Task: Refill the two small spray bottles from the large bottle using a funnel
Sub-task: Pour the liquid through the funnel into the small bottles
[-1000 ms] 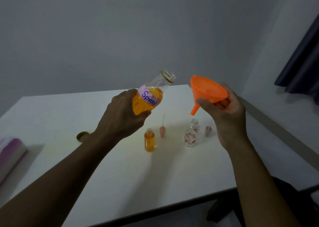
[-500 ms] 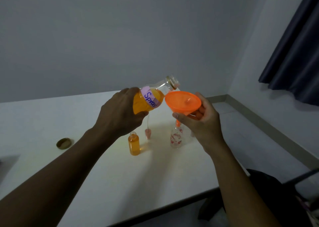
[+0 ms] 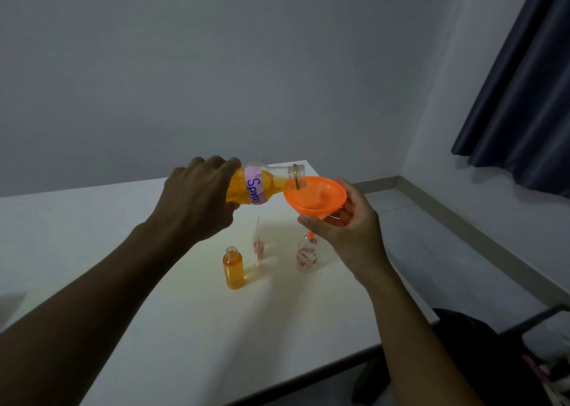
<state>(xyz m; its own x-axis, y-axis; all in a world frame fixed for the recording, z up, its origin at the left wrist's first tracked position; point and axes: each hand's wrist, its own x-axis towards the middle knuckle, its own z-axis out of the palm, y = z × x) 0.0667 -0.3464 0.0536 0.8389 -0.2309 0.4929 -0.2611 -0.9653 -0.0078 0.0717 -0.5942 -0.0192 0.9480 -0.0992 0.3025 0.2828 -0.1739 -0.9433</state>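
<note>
My left hand (image 3: 197,202) grips the large bottle (image 3: 265,185) of orange liquid, labelled "Spray", tipped almost level with its open mouth over the rim of the orange funnel (image 3: 314,195). My right hand (image 3: 348,223) holds the funnel from below, its spout reaching down into the neck of a clear small bottle (image 3: 307,256) with red markings. That bottle stands on the white table (image 3: 185,328). A second small bottle (image 3: 233,268), full of orange liquid and uncapped, stands to its left.
A pink spray pump head (image 3: 258,246) with its thin tube pointing up stands between the two small bottles. The table's right edge is close to the clear bottle. A dark curtain (image 3: 518,97) hangs at the right, and a dark chair (image 3: 481,353) sits below the table corner.
The large bottle has tipped from slanted upward to nearly level, its mouth now over the funnel. The funnel came down from mid-air onto the clear small bottle. My head turned right.
</note>
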